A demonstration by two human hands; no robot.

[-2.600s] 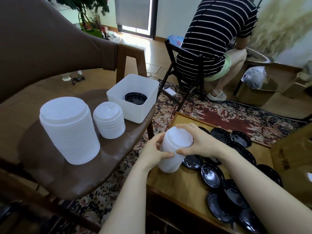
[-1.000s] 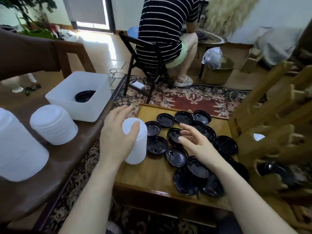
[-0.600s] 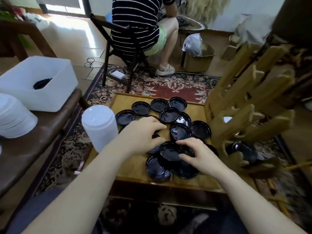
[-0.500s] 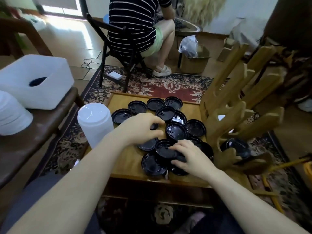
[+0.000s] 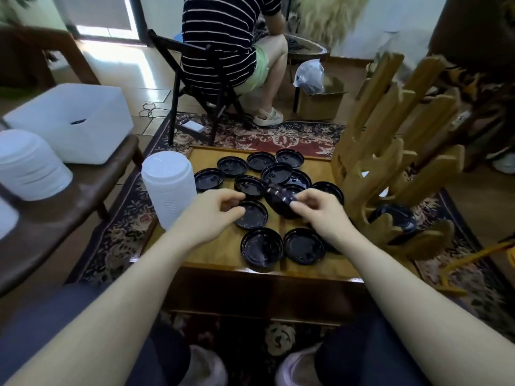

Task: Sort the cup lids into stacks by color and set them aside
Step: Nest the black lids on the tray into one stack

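Note:
Several black cup lids [image 5: 262,247] lie spread over the small wooden table [image 5: 223,254]. My right hand [image 5: 320,208] pinches a small tilted stack of black lids [image 5: 280,203], held just above the others. My left hand [image 5: 213,211] hovers with curled fingers at the left rim of a flat black lid [image 5: 253,215]; whether it grips that lid is unclear. A tall stack of white lids [image 5: 168,190] stands at the table's left edge.
A brown chair [image 5: 83,190] on the left carries more white lid stacks [image 5: 28,165] and a white bin [image 5: 72,121]. A wooden rack [image 5: 390,151] crowds the table's right side. A person in a striped shirt [image 5: 223,45] sits beyond the rug.
Both hands let go of the white stack, which now stands at the table's left edge. They moved onto the black lids, and my right hand has lifted a few as a stack.

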